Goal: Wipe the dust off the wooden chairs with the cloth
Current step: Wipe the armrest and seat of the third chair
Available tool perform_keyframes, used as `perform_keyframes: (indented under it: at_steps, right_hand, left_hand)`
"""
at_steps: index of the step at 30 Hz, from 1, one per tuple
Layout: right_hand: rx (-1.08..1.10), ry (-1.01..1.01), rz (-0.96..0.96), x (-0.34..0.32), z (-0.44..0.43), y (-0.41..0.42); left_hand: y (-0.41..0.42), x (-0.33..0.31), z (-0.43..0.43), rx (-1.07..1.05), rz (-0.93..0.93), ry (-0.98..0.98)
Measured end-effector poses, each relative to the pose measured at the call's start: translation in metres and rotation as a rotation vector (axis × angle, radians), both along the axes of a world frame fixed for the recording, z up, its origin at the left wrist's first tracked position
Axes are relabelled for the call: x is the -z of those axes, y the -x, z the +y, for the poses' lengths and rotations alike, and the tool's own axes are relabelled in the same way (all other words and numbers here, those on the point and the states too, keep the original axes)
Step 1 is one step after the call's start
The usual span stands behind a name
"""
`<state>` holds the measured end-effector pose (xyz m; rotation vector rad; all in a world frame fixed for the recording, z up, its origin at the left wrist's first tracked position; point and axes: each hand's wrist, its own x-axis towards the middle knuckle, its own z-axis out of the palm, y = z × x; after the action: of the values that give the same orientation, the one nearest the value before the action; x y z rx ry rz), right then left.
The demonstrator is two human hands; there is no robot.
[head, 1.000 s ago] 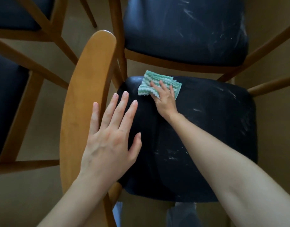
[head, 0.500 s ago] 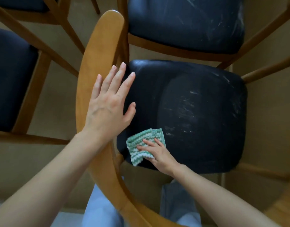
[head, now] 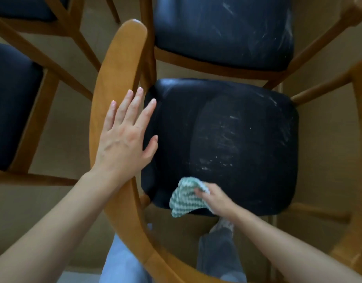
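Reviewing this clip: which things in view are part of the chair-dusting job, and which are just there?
Part of the job: green cloth in the right hand; dusty dark seat; curved wooden backrest under the left hand; dusty chair beyond.
Just there: tan floor; trouser legs.

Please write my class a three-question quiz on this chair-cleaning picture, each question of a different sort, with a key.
1. True or false: the left hand rests open on the curved wooden backrest.
2. The right hand grips the cloth at which part of the dark seat? A. the edge nearest the person. B. the far edge. C. the middle.
3. Which two colours does the cloth show?
Key: 1 true; 2 A; 3 green and white.
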<state>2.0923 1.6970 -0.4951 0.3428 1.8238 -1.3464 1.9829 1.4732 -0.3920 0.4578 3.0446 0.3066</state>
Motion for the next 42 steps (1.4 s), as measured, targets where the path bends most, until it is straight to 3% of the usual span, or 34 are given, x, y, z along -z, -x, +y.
perform_keyframes:
  at_steps: [3, 7, 10, 13, 19, 25, 27, 34, 42]
  right_hand:
    - [0.483, 0.043, 0.121, -0.014, 0.015, 0.075]
    - [0.824, 0.043, 0.385, -0.027, 0.051, 0.19]
    - [0.959, -0.084, 0.552, -0.019, 0.079, 0.254]
    - [0.763, -0.389, 0.66, 0.001, 0.095, 0.291]
    - [-0.054, -0.752, 0.525, 0.062, 0.081, 0.289]
    - [-0.059, -0.856, 0.533, 0.066, 0.078, 0.292]
    - [-0.013, -0.848, 0.553, 0.064, 0.07, 0.286]
    - [0.132, -0.484, 0.67, 0.053, 0.03, 0.183]
    - [-0.21, -0.353, 0.599, 0.041, -0.003, 0.034]
  left_hand:
    - [0.023, -0.002, 0.008, 0.043, 0.045, 0.001]
    - [0.057, -0.001, 0.024, 0.083, 0.087, 0.027]
    - [0.074, 0.004, 0.025, 0.049, 0.094, 0.075]
    - [0.079, 0.013, 0.022, 0.05, 0.077, 0.133]
    - [0.081, 0.016, 0.022, 0.07, 0.077, 0.161]
    - [0.081, 0.015, 0.023, 0.123, 0.04, 0.199]
    - [0.08, 0.014, 0.024, 0.124, 0.036, 0.201]
    - [0.076, 0.006, 0.025, 0.256, 0.016, 0.131]
    - [0.041, 0.001, 0.044, 0.327, -0.343, 0.126]
